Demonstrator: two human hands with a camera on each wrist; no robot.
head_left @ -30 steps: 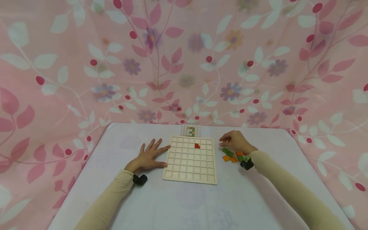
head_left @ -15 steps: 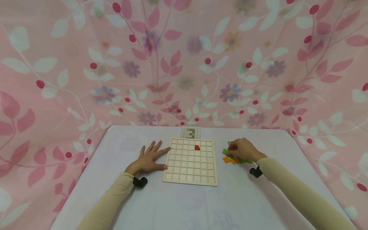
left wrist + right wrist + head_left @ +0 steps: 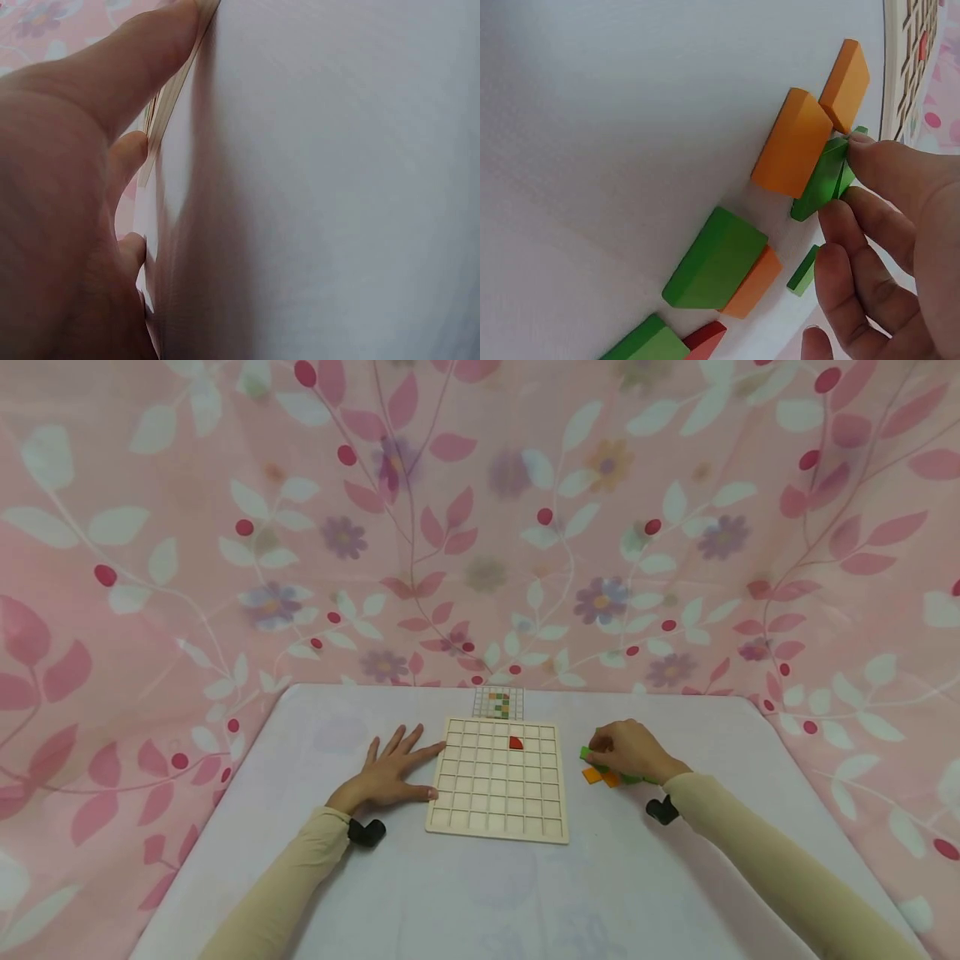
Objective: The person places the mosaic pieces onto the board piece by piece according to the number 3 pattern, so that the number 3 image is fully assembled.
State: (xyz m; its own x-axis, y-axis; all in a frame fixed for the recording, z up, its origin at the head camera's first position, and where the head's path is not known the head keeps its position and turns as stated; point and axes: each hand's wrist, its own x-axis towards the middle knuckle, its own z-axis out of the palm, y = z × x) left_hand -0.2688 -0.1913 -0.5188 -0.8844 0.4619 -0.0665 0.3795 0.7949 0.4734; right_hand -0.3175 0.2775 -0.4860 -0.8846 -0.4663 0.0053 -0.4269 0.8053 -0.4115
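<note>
A cream grid board (image 3: 498, 831) lies flat on the table, with one red quarter-round tile (image 3: 516, 743) in a cell of an upper row. My left hand (image 3: 386, 777) rests at its left side with fingers spread, and the thumb and index finger touch the edge. To the right, my right hand (image 3: 630, 752) is over a loose group of tiles. Its thumb and fingertips pinch a green tile (image 3: 846, 177), low beside another green tile (image 3: 817, 184). Two orange tiles (image 3: 791, 142) lie next to the fingertips. The right hand hides part of the group in the head view.
Behind the board lies a small card (image 3: 498, 702) printed with a coloured grid pattern. Nearer the wrist, more green tiles (image 3: 716, 259), an orange tile (image 3: 751, 281) and a red piece (image 3: 706, 341) are scattered. A patterned pink curtain (image 3: 480, 568) hangs behind the white-covered table (image 3: 487, 893).
From beside the far end of the tiles, my right hand has come down over the group, and its fingertips now pinch a green tile. The left hand stays at the board's edge.
</note>
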